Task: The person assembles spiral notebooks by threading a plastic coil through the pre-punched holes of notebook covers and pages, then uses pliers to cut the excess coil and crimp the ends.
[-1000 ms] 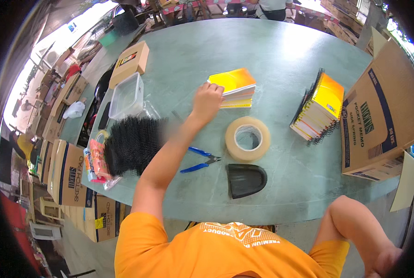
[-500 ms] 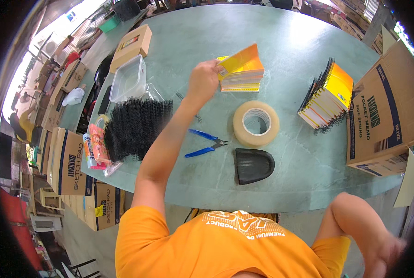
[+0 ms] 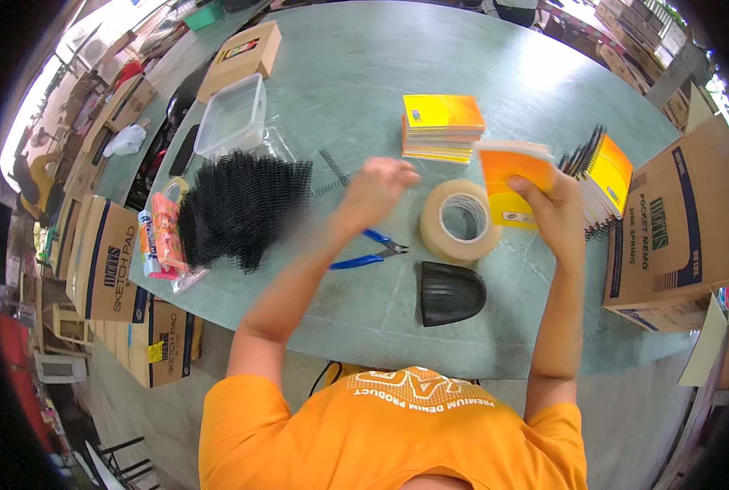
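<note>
My right hand (image 3: 554, 208) grips a small memo pad (image 3: 511, 167) with an orange and yellow cover, thumb on its face, just right of the tape roll. Between the black coils and that roll, my left hand (image 3: 379, 186) is in the air, somewhat blurred, its fingers loosely bent with nothing visible in them. Beyond both hands sits a stack of similar pads (image 3: 443, 126). Several spiral-bound memo pads (image 3: 605, 175) stand by the carton at right. A heap of black spiral coils (image 3: 246, 204) lies at left, with loose coils (image 3: 332, 167) beside it.
Blue-handled cutting pliers (image 3: 364, 260), a wide tape roll (image 3: 436, 237) and a black curved piece (image 3: 452, 294) lie on the green table (image 3: 364, 322). A clear plastic tub (image 3: 232, 122) and a cardboard box (image 3: 240, 61) stand at far left. An open carton (image 3: 671, 220) borders the right side.
My left hand has left the stack and come down toward me. My right hand has risen from beside my body to over the table and now holds a pad. The view has shifted slightly.
</note>
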Motion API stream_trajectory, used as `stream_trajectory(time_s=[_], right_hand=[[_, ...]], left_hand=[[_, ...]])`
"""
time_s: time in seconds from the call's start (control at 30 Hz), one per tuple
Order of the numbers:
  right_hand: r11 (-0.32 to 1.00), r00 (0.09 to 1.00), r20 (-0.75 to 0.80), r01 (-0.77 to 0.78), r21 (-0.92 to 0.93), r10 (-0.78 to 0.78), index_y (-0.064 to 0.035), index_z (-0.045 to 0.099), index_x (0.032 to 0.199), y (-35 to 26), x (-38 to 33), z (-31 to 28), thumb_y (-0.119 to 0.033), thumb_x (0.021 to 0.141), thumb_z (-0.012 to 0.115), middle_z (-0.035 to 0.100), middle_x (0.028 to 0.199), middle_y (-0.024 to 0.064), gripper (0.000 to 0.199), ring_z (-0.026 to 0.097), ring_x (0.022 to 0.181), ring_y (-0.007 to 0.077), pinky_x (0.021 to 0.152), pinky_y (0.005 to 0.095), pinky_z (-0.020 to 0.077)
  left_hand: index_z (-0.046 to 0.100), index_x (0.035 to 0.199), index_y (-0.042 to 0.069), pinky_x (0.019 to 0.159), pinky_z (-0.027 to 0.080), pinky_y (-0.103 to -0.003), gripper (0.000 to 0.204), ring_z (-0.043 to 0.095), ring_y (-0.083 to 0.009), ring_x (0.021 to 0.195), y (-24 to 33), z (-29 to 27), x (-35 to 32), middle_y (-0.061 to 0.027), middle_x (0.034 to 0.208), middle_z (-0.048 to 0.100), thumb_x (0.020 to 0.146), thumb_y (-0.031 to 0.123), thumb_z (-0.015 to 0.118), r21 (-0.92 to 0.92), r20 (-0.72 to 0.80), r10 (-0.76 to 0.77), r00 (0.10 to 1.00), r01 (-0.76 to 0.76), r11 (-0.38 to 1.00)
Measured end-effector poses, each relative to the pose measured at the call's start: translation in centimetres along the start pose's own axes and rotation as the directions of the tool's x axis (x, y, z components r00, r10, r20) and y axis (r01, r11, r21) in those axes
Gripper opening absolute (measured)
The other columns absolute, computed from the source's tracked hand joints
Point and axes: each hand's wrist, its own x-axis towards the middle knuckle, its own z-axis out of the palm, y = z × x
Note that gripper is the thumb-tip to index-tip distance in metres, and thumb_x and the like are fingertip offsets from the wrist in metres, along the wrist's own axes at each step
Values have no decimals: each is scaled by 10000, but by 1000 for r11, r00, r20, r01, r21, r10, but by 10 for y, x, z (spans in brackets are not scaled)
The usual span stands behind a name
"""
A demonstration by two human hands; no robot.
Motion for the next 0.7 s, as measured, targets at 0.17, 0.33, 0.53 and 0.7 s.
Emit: stream_trajectory(time_s=[0.17, 0.33, 0.53, 0.7], right_hand=[[790, 976, 216, 112, -603, 26, -64, 642, 1021, 25, 6, 51, -274, 776, 663, 660, 839, 143, 324, 646, 779, 294, 706, 376, 497], [758, 897, 401, 130, -640, 185, -77, 618, 919, 8, 25, 45, -248, 767, 664, 649, 866, 141, 233, 624, 838, 327, 686, 446, 487], [813, 944, 300, 278, -511, -135, -66, 600, 950, 18, 21, 57, -226, 809, 605, 652, 830, 123, 213, 633, 805, 309, 645, 429, 487], [755, 929, 368, 259, -603, -24, -82, 560, 1033, 17, 22, 70, -196, 847, 546, 645, 810, 124, 219, 629, 808, 309, 646, 424, 482]], left_hand=[[598, 926, 27, 784, 449, -372, 193, 559, -251, 854, -72, 23, 1, -94, 889, 589, 786, 159, 588, 705, 41, 60, 997, -71, 706], [552, 1100, 47, 731, 466, -357, 363, 562, -236, 819, -30, 4, 10, -90, 862, 563, 738, 79, 564, 691, -5, 179, 984, -126, 712], [442, 1297, 117, 596, 509, -384, 554, 588, -282, 730, 6, -4, -2, -112, 840, 550, 757, 29, 521, 634, 48, 17, 999, -44, 772], [338, 1384, 113, 614, 528, -377, 635, 618, -263, 762, 28, 19, -15, -125, 857, 564, 783, 60, 535, 433, 317, -54, 947, -94, 897]])
